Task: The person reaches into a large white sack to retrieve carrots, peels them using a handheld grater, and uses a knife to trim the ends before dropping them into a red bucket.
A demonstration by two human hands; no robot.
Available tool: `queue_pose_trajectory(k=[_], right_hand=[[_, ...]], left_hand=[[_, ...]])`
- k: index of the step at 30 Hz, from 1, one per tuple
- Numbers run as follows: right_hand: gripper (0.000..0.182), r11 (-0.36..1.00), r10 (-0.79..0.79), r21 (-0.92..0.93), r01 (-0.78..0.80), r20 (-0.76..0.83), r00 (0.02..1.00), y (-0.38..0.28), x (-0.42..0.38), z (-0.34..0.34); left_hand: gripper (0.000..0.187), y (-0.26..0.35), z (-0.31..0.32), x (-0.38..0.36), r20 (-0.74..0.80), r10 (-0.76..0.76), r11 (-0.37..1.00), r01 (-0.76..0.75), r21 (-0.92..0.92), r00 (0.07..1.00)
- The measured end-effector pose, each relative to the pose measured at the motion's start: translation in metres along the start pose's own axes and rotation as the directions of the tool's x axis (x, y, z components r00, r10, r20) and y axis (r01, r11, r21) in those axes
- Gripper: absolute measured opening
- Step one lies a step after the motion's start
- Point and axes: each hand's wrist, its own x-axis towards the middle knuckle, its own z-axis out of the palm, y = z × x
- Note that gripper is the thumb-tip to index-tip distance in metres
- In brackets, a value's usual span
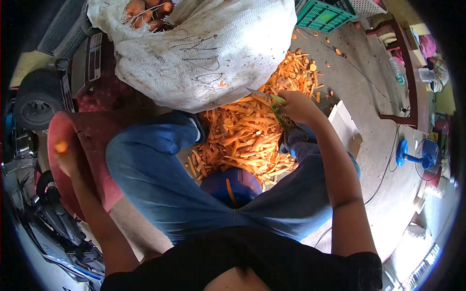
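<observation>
My left hand (69,164) is closed on a carrot (61,147), a small, blurred orange end of which shows above the red tub (56,127) at the left. Closed around the green handle of a knife (261,93), my right hand (300,107) keeps the blade pointing left, near the white sack. Beneath both knife and sack spreads a pile of orange carrot peelings (242,128) on the floor. Something dark and greenish (284,121) is just under my right hand; I cannot make out what it is.
The big white woven sack (194,58) has whole carrots (143,14) in its opening. Between my legs is a dark blue bucket (250,182). Further off are a green crate (325,17), a white box (343,123), a blue fan (417,157) and a motorcycle (53,228).
</observation>
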Motion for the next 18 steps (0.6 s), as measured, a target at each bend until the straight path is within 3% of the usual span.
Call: queue_pose_trajectory(k=[1,2,3,5,7,9,10,12,15,17,18], right_hand=[[0.023,1.0,0.005,0.004,-0.005,-0.004,1.0,0.001,0.001,0.002],[0.023,1.0,0.005,-0.027,-0.005,0.011,1.0,0.003,0.004,0.004],[0.023,0.998,0.005,-0.061,-0.003,0.029,1.0,0.005,0.005,0.004],[0.022,0.995,-0.004,-0.099,0.009,0.051,0.999,0.006,0.001,0.003],[0.021,0.992,-0.015,-0.124,0.023,0.064,0.998,0.004,-0.003,0.002],[0.02,0.987,-0.002,-0.162,0.022,0.125,0.992,0.004,-0.008,-0.002],[0.02,0.986,-0.001,-0.163,0.022,0.126,0.992,0.006,-0.009,-0.002],[0.02,0.986,-0.027,-0.162,0.044,0.101,0.995,0.009,-0.009,-0.003],[0.019,0.986,-0.044,-0.161,0.053,0.063,0.997,0.015,-0.01,-0.002],[0.019,0.986,-0.027,-0.163,0.037,0.063,0.998,0.014,-0.011,-0.002],[0.018,0.985,-0.011,-0.168,0.023,0.071,0.997,0.013,-0.013,-0.002]], left_hand=[[0.043,-0.007,0.013,-0.01,0.155,0.008,0.984,-0.036,0.175,0.988],[0.043,-0.012,0.031,-0.023,0.294,-0.016,0.974,-0.051,0.222,0.956],[0.042,-0.018,0.041,-0.033,0.411,-0.044,0.971,-0.058,0.233,0.911],[0.04,-0.012,0.041,-0.036,0.496,-0.031,0.986,-0.054,0.156,0.868],[0.038,0.002,0.004,-0.01,0.396,0.024,0.985,0.046,-0.165,0.918],[0.037,0.039,-0.054,0.01,0.225,0.075,0.777,0.084,-0.624,0.971],[0.036,0.065,-0.08,0.012,0.143,0.129,0.676,0.018,-0.736,0.981],[0.03,0.121,-0.112,0.006,-0.177,0.318,0.548,-0.333,-0.767,0.931],[0.025,0.231,-0.151,-0.003,-0.033,0.442,0.127,-0.099,-0.987,0.896],[0.023,0.295,-0.15,0.001,-0.071,0.651,0.149,-0.219,-0.964,0.756],[0.023,0.329,-0.149,-0.004,-0.091,0.702,0.073,-0.198,-0.977,0.707]])
